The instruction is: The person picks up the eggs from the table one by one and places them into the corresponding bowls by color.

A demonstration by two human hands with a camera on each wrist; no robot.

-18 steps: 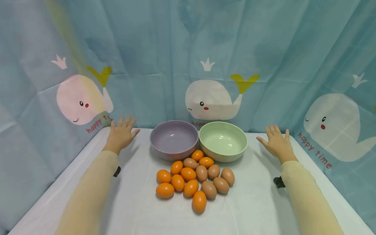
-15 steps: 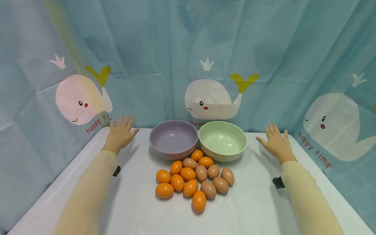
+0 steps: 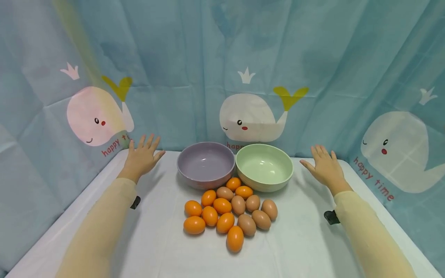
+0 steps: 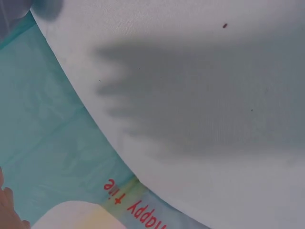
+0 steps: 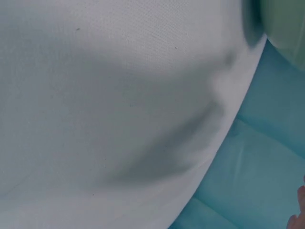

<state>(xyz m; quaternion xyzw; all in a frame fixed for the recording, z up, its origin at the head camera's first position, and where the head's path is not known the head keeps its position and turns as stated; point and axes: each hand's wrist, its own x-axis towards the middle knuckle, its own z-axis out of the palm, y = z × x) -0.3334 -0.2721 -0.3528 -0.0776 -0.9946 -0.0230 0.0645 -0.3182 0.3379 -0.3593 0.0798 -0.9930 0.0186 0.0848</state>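
Observation:
My left hand (image 3: 140,158) is held above the far left of the table, fingers spread and holding nothing. Over the far right my right hand (image 3: 325,168) is likewise spread and bare. Between them stand a purple bowl (image 3: 206,164) and a light green bowl (image 3: 264,166), side by side. In front of the bowls lies a loose cluster of orange eggs (image 3: 222,205) and brown eggs (image 3: 261,219). The nearest one is an orange egg (image 3: 235,239). In the left wrist view only fingertips (image 4: 10,210) show at the lower left corner; in the right wrist view, fingertips (image 5: 299,217) at the lower right.
A white cloth (image 3: 194,258) covers the table. Blue curtains (image 3: 167,77) with printed whales hang along its back and sides. Shadows of both hands fall on the cloth. A small black device (image 3: 332,217) sits under the right wrist, another black device (image 3: 135,202) under the left.
My right hand has shifted slightly to the left, its thumb closer to the green bowl. The left hand, bowls and eggs stay nearly where they were.

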